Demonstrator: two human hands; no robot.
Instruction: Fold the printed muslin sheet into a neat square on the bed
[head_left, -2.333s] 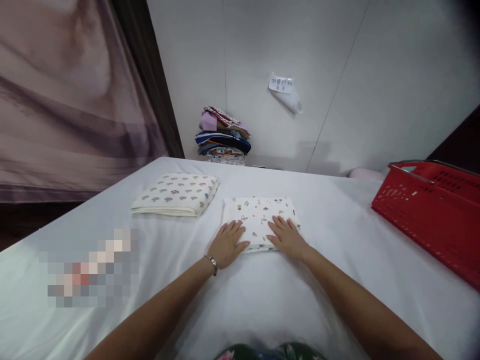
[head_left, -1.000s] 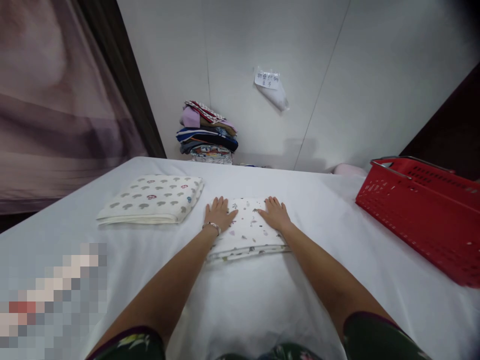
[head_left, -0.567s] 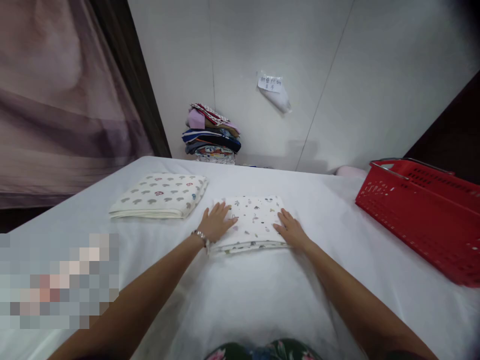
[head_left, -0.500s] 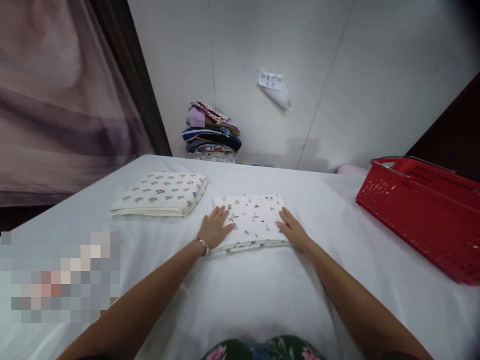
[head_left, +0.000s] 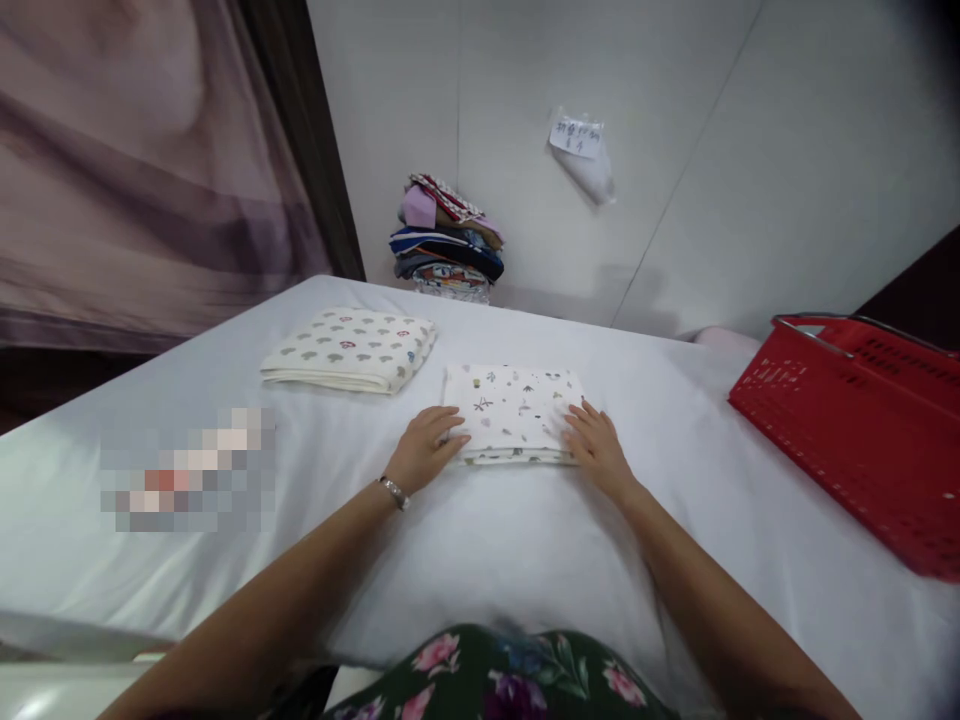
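A folded white cloth with small plant-like prints (head_left: 517,405) lies flat on the white-covered surface (head_left: 517,530), in front of my body. At its left edge is my left hand (head_left: 426,445), fingers apart, with a bracelet on the wrist. My right hand (head_left: 598,445) rests on the cloth's right edge, its fingers spread. Neither hand grips anything. Further left sits a second folded cloth, cream with grey mushroom-like prints (head_left: 349,350), untouched.
A red plastic basket (head_left: 862,430) stands at the right. Against the wall behind is a stack of folded clothes (head_left: 448,240). A curtain (head_left: 150,180) hangs at the left. A blurred-out object (head_left: 187,470) lies on the left. A labelled plastic bag (head_left: 581,155) is on the wall.
The view has shifted a little. My left hand has drawn back from the top of the printed cloth to its left edge; my right hand now reaches a little further over the right edge.
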